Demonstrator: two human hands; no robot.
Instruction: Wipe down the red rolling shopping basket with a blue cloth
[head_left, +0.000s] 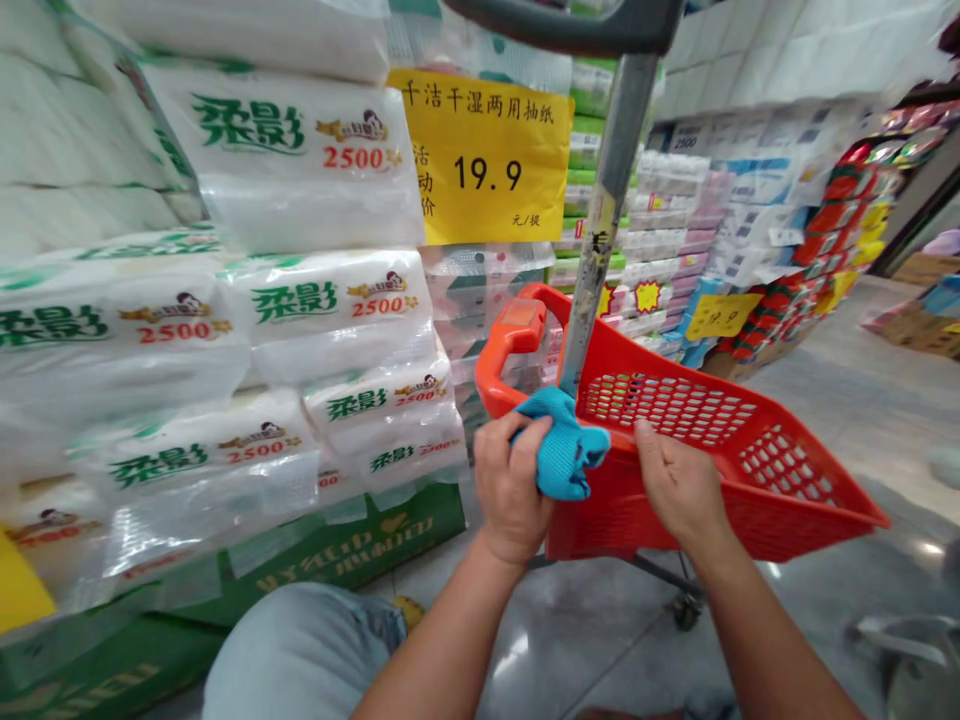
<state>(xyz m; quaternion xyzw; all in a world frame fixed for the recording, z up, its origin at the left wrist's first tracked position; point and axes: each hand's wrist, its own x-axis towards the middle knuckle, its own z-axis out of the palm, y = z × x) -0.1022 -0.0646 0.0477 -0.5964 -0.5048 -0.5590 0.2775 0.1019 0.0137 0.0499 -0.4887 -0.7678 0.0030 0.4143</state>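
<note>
A blue ribbed cloth [564,450] is bunched in my left hand [514,485], whose fingers wrap round it against the near end of a red plastic basket [675,400]. On the basket's near rim, to the right of the cloth, rests my right hand [682,485], its fingers curled over the edge and partly hidden, with the thumb on top. A scuffed grey metal pole [600,220] rises just behind the cloth to a dark handle [577,25] at the top. The red basket sits on a wheeled frame.
Stacked white tissue packs [315,300] fill the left side, above a green printed base [360,545]. A yellow price sign [487,160] hangs among them. More packs line the aisle behind the basket. My bent knee [300,650] is at lower left; a caster wheel [686,610] stands on the tiled floor.
</note>
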